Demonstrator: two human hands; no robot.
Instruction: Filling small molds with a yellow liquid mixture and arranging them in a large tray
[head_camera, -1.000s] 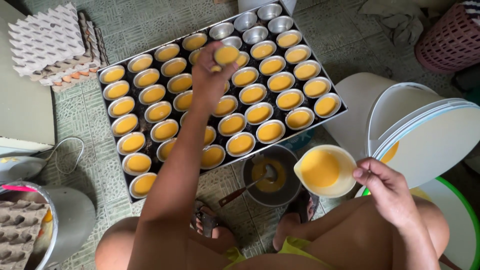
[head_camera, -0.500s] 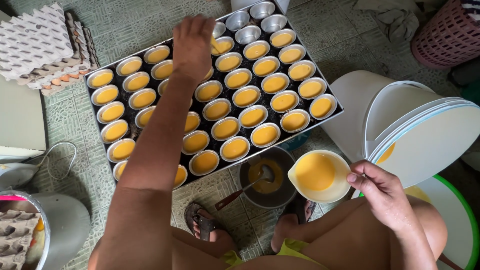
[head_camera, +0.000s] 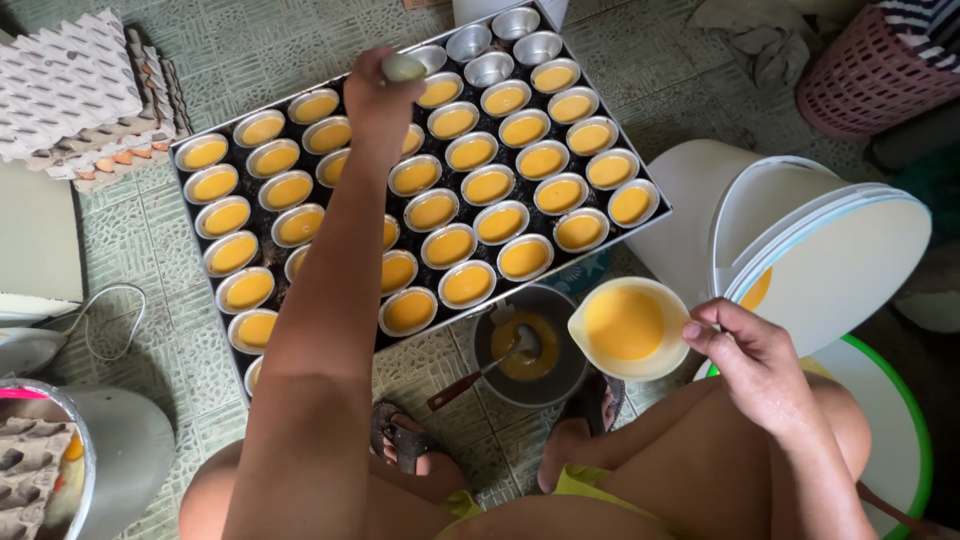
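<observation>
A small, light round metal mould cup (head_camera: 403, 67) was pinched by the rim in the left hand (head_camera: 378, 95), while a sloshy-looking pale plastic jug of yellow batter (head_camera: 628, 327) was gripped by the right hand (head_camera: 745, 357).

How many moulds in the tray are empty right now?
5, all at the tray's far corner: one at the tip, two next, two more. The left hand holds another mould; the arm may hide others.

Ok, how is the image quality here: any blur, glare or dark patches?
Head view: soft even daylight, no harsh glare; tray and filled cups sharp; left hand slightly motion-blurred; right hand with the jug crisp; lower right corner falls dark.
</observation>
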